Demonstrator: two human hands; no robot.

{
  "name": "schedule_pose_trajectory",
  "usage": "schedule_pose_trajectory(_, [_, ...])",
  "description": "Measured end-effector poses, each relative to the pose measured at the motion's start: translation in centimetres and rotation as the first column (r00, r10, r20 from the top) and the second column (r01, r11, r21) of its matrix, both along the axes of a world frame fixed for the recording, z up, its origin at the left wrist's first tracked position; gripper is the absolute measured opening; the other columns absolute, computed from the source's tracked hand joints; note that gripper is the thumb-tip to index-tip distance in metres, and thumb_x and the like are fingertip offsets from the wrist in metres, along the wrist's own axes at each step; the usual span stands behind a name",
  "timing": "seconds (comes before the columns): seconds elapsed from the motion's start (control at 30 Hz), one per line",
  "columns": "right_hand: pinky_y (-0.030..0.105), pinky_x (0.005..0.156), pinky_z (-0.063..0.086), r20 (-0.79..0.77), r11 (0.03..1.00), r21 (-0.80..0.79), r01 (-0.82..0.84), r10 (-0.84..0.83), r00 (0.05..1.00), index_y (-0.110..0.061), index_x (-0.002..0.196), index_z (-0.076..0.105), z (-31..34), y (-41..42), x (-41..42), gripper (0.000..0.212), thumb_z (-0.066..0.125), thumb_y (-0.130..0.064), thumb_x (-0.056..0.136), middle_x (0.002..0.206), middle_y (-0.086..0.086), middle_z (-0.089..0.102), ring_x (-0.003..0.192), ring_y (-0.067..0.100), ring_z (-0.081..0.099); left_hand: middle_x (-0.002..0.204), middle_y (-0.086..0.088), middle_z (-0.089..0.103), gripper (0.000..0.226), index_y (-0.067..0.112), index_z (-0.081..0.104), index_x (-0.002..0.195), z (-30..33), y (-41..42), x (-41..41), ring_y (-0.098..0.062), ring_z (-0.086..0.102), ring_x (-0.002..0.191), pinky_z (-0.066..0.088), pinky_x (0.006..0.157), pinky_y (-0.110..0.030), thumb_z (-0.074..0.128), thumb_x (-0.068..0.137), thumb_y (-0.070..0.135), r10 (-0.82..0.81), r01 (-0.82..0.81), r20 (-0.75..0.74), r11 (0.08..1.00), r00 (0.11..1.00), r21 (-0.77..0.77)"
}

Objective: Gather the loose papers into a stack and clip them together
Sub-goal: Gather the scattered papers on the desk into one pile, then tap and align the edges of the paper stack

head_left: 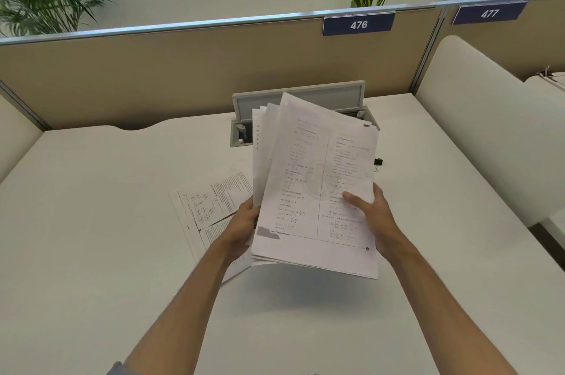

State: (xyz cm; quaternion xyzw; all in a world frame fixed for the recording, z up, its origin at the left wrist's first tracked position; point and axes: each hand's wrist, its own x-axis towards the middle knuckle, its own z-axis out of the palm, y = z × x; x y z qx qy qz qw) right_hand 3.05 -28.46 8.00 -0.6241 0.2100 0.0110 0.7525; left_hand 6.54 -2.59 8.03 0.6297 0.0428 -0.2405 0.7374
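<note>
I hold a stack of printed papers (315, 185) lifted above the white desk (107, 221), its sheets fanned unevenly at the top. My left hand (243, 226) grips the stack's left edge. My right hand (371, 217) grips the right edge, thumb on the top sheet. More loose printed papers (211, 209) lie flat on the desk, partly under my left hand and the stack. A small black binder clip (378, 162) sits on the desk just right of the stack, partly hidden by it.
An open grey cable box (299, 102) sits at the desk's back, behind the stack. A tan partition (183, 68) with signs 476 and 477 closes the far side. White side dividers stand left and right (483, 130). Plants stand beyond the partition.
</note>
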Motion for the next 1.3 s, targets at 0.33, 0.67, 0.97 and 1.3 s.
schedule_pose_trajectory(0.33, [0.044,0.078,0.06,0.106,0.998,0.027,0.052,-0.054,0.993,-0.011,0.121,0.065,0.6,0.8,0.6,0.031,0.066,-0.012,0.09,0.111,0.007,0.074,0.095,0.027,0.073,0.12,-0.006,0.071,0.047,0.023,0.062,0.127,2.1,0.0,1.1,-0.026,0.069,0.107,0.056,0.088,-0.048,0.036,0.099,0.049,-0.018,0.019,0.025,0.999,1.0,-0.049])
schedule_pose_trajectory(0.67, [0.031,0.074,0.062,0.34,0.971,-0.21,0.115,-0.038,0.94,-0.01,0.123,0.059,2.1,4.1,1.4,0.028,0.059,-0.012,0.095,0.112,0.006,0.068,0.097,0.021,0.069,0.094,0.002,0.078,0.019,0.021,0.071,0.098,4.3,-0.6,2.9,-0.02,0.074,0.088,0.061,0.077,-0.04,0.068,0.087,0.006,0.19,-0.199,0.309,0.98,0.932,-0.004])
schedule_pose_trajectory(0.97, [0.029,0.066,0.062,0.409,0.967,-0.202,0.156,-0.061,0.91,-0.011,0.119,0.062,4.2,5.0,1.5,0.034,0.071,-0.021,0.087,0.105,0.006,0.071,0.09,0.021,0.072,0.089,0.006,0.076,0.02,0.024,0.071,0.096,5.8,-1.1,1.5,-0.021,0.074,0.082,0.06,0.066,-0.033,0.071,0.076,0.02,0.203,-0.224,0.473,0.975,0.857,-0.013])
schedule_pose_trajectory(1.3, [0.028,0.063,0.06,0.588,0.958,-0.22,0.184,-0.02,0.809,-0.001,0.113,0.066,8.1,3.7,1.2,0.044,0.077,-0.023,0.076,0.097,0.009,0.072,0.078,0.021,0.072,0.088,0.013,0.075,0.027,0.027,0.069,0.098,10.3,-1.4,1.5,-0.018,0.073,0.082,0.061,0.067,-0.034,0.071,0.075,0.014,0.215,-0.189,0.627,0.976,0.749,-0.108])
